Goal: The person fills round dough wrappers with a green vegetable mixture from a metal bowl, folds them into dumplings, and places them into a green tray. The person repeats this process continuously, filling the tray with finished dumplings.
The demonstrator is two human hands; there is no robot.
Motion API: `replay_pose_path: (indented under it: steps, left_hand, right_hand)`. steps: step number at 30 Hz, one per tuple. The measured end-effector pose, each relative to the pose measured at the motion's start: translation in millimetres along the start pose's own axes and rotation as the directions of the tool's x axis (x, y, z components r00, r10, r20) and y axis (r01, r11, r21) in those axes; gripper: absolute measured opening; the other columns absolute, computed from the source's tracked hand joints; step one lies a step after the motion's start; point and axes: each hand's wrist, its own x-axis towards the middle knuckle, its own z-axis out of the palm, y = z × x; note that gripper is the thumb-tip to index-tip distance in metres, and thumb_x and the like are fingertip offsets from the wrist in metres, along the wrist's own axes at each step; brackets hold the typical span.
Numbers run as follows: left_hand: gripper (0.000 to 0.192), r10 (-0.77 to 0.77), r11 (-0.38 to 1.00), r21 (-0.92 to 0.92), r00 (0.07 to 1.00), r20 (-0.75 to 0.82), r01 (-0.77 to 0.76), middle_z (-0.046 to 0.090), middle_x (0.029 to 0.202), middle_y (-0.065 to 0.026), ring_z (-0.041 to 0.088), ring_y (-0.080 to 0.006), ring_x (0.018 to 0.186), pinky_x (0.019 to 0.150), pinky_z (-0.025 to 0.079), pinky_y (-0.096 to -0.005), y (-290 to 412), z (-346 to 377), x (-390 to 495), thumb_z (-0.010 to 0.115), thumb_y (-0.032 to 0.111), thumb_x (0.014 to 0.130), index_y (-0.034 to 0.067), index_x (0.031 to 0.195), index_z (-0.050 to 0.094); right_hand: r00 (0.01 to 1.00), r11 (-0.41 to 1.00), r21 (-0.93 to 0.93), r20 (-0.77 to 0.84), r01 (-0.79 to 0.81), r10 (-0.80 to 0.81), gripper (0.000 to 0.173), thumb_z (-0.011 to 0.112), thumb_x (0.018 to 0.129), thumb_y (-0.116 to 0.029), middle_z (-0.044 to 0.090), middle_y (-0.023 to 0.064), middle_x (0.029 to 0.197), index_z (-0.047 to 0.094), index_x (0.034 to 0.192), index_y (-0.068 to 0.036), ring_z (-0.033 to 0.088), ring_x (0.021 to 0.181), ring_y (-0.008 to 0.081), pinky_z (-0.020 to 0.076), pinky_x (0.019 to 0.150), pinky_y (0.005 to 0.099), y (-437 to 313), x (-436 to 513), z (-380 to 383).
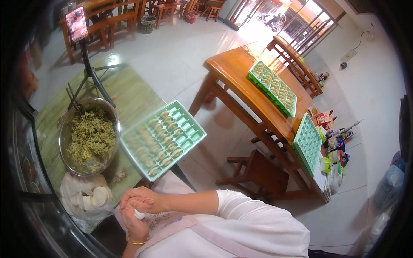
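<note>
My right hand (139, 197) is closed over my left hand (135, 222) in front of the apron. Between them a bit of white dough (139, 214) shows; its full shape is hidden by the fingers. A gold bangle circles the left wrist. A steel bowl (117, 129) of chopped green filling (92, 137), with chopsticks in it, stands on the green tabletop. Beside it, a plastic bag (80, 214) holds round white dough wrappers (100, 196). A compartmented green tray (193, 140) holds rows of dumplings (166, 161), with some compartments unfilled along its far side.
A phone (76, 24) on a tripod (91, 72) stands behind the bowl. On the wooden table (232, 64) to the right are a filled dumpling tray (274, 87), another green tray (308, 145) and assorted packages. A wooden stool (266, 172) stands beside it.
</note>
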Motion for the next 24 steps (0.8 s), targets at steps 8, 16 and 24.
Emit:
replay_pose_path:
  steps: [8, 16, 24]
  left_hand:
    - [0.048, 0.147, 0.774, 0.587, 0.969, 0.198, -0.237, 0.051, 0.125, -0.0205, 0.046, -0.0324, 0.114, 0.096, 0.035, -0.0426, 2, -17, 5, 0.029, 0.03, 0.095, -0.004, 0.106, 0.061]
    - [0.048, 0.008, 0.929, 0.368, 0.995, 0.101, -0.045, 0.043, 0.136, -0.0176, 0.037, -0.0311, 0.126, 0.107, 0.023, -0.0388, -32, -14, 17, 0.033, 0.033, 0.096, -0.004, 0.122, 0.052]
    - [0.024, -0.153, 0.734, 0.659, 0.985, -0.075, 0.164, 0.053, 0.124, -0.0145, 0.046, -0.0284, 0.118, 0.102, 0.031, -0.0366, -65, -101, 20, 0.05, 0.013, 0.088, 0.001, 0.106, 0.061]
  right_hand:
    - [0.984, 0.97, 0.231, -0.137, -0.077, 0.111, 0.063, 0.065, 0.079, -0.024, 0.041, 0.012, 0.131, 0.037, 0.131, -0.003, 0.041, 0.121, 0.0207, 0.0358, 0.1, 0.0347, 26, -13, -8]
    - [0.869, 0.844, 0.293, -0.076, -0.449, 0.489, 0.017, 0.062, 0.087, -0.013, 0.06, 0.0027, 0.099, 0.059, 0.101, -0.004, 0.056, 0.091, 0.0092, 0.0461, 0.079, 0.0249, 46, -46, -48]
    - [0.791, 0.615, -0.657, -0.605, -0.435, -0.087, 0.012, 0.066, 0.081, -0.013, 0.059, 0.0075, 0.087, 0.063, 0.088, -0.003, 0.057, 0.083, 0.0206, 0.0453, 0.073, 0.0298, 65, -83, -227]
